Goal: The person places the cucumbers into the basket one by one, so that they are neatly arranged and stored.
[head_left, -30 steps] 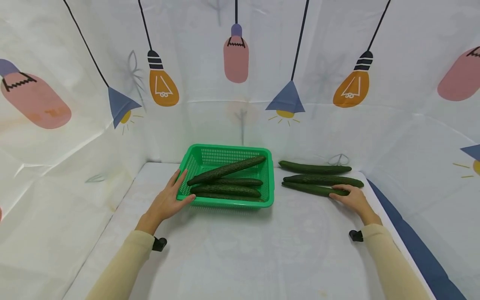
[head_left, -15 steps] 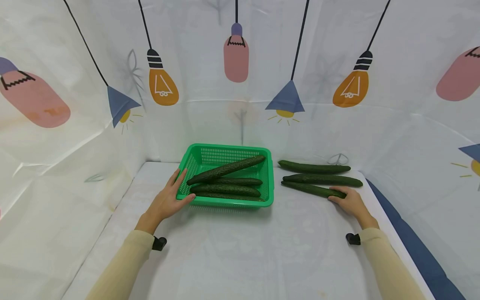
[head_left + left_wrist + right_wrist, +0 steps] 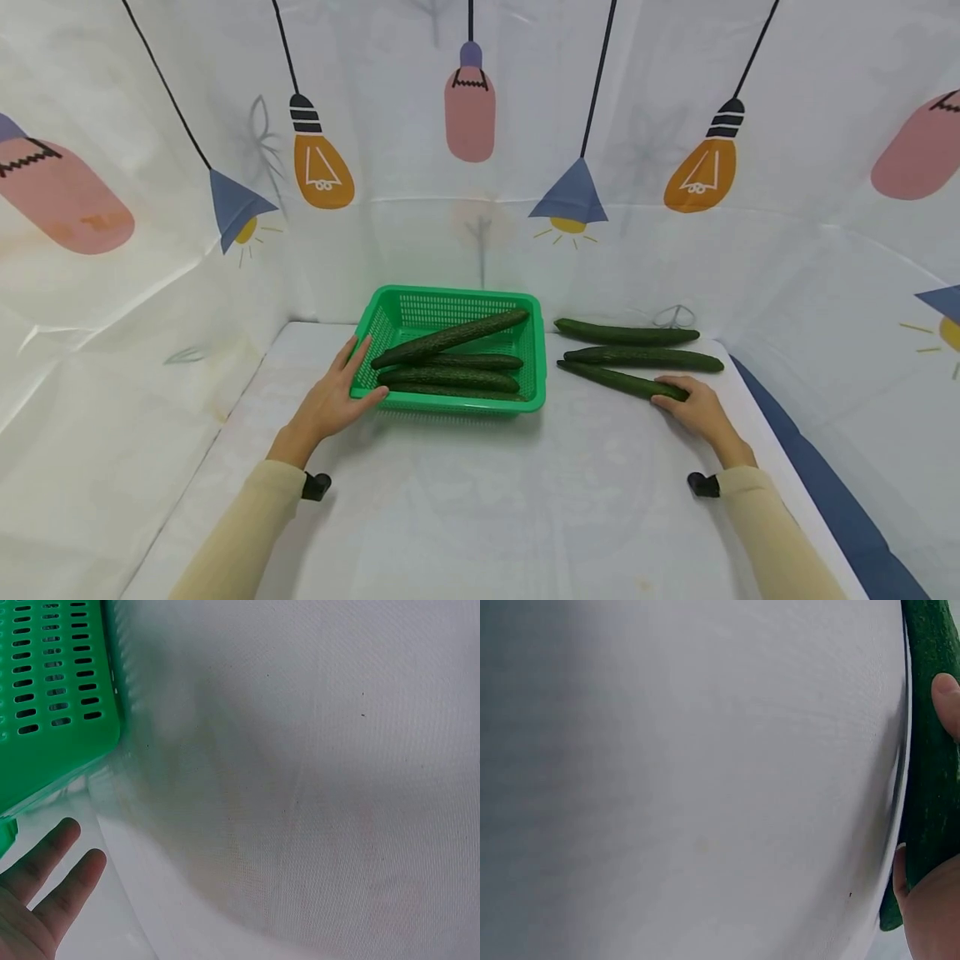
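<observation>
A: A person's right hand grips a cucumber on a white table, to the right of a green basket. What does it look like?

B: Long, slender and dark green, its skin finely bumpy and flecked lighter in the right wrist view, narrowing to a tip at the uncovered end.

A: And its direction?

B: The long axis runs at a slant: the tip points left and slightly away from the person, toward the basket, while the gripped end lies to the right and nearer. Two other cucumbers stretch more nearly sideways just beyond it.

A: The fingers?

B: Those of the right hand are curled, with the thumb, round the near end. The left hand is spread wide, touching the basket's near left corner. Four cucumbers lie inside, the topmost diagonal.

A: Is the gripped one lifted?

B: I cannot tell.
</observation>
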`<state>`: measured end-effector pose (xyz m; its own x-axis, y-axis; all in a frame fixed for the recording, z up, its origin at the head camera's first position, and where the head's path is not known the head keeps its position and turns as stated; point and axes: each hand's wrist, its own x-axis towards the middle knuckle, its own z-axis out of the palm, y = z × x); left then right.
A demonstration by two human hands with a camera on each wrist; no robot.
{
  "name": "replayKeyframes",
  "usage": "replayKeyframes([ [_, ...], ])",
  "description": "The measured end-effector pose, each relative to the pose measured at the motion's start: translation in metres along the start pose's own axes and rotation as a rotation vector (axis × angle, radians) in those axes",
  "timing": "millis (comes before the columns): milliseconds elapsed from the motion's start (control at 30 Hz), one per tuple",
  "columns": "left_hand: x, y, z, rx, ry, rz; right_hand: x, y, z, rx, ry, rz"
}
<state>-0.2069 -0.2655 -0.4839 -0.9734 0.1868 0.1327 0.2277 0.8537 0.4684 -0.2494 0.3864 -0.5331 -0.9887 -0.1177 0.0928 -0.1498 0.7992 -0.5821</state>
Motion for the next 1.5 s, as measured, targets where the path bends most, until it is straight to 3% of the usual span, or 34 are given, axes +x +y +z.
replayKeyframes([
  [333, -0.001, -0.002, -0.002, 0.005, 0.008, 0.0, -0.007, -0.015, -0.001, 0.009, 0.0, -0.016],
  [700, 0.001, -0.003, -0.002, 0.001, 0.002, 0.008, -0.006, -0.053, -0.005, -0.006, 0.03, -0.095],
  [867, 0.002, -0.003, -0.001, 0.001, 0.001, 0.009, -0.002, -0.068, -0.01, -0.026, 0.068, -0.141],
  [1033, 0.002, -0.002, 0.001, 0.0, 0.001, 0.009, -0.006, -0.073, -0.019, -0.053, 0.103, -0.129],
  [1300, 0.002, 0.0, 0.0, -0.015, 0.006, 0.004, -0.007, -0.077, -0.029, -0.083, 0.255, -0.215],
  [1500, 0.001, -0.002, 0.001, -0.01, 0.005, 0.001, -0.004, -0.074, -0.028, -0.059, 0.293, -0.176],
])
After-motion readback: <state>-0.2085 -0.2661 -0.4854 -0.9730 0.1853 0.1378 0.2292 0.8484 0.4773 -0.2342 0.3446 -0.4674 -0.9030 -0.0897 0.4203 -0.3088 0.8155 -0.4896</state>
